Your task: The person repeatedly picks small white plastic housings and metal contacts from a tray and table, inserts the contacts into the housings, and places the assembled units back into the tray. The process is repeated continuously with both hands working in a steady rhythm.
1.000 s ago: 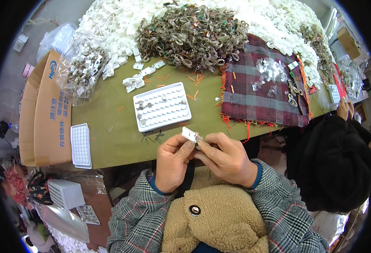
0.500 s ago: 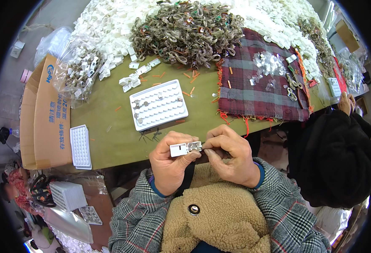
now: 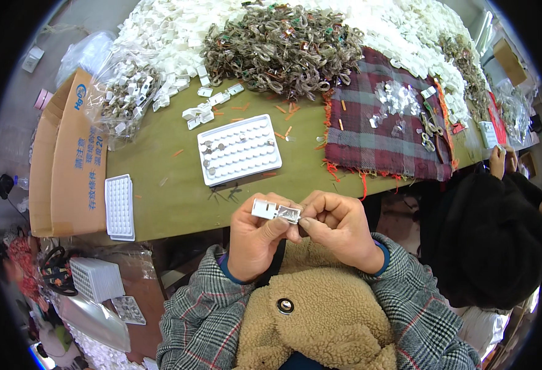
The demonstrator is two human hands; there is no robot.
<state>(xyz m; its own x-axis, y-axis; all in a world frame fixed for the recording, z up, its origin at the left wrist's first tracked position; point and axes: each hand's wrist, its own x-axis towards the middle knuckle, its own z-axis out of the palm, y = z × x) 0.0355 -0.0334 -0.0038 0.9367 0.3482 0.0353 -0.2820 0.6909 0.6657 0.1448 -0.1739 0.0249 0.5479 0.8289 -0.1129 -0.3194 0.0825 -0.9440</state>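
Note:
A small white plastic case (image 3: 262, 208) with an open-looking, shiny compartment at its right end is held between the thumb and fingers of my left hand (image 3: 251, 242). It tilts, with the right end lower. My right hand (image 3: 343, 233) is closed in a pinch right against that end; whatever its fingertips grip is too small to make out. Beyond both hands lies a white tray (image 3: 240, 179) with rows of round cells, a few of them holding silvery discs.
Behind the tray are a heap of grey looped cords (image 3: 277, 52) and piled white cases (image 3: 160, 31). A plaid cloth (image 3: 382, 151) bears clear plastic bits and pliers-like tools (image 3: 431, 129). A cardboard box (image 3: 67, 160) and second tray (image 3: 119, 206) stand left; a co-worker's hand (image 3: 497, 163) shows right.
The case has gone from nearly level to tilted, its right end dipping. My right fingers have drawn closer together, and the hand sits slightly lower. The whole view has shifted a little.

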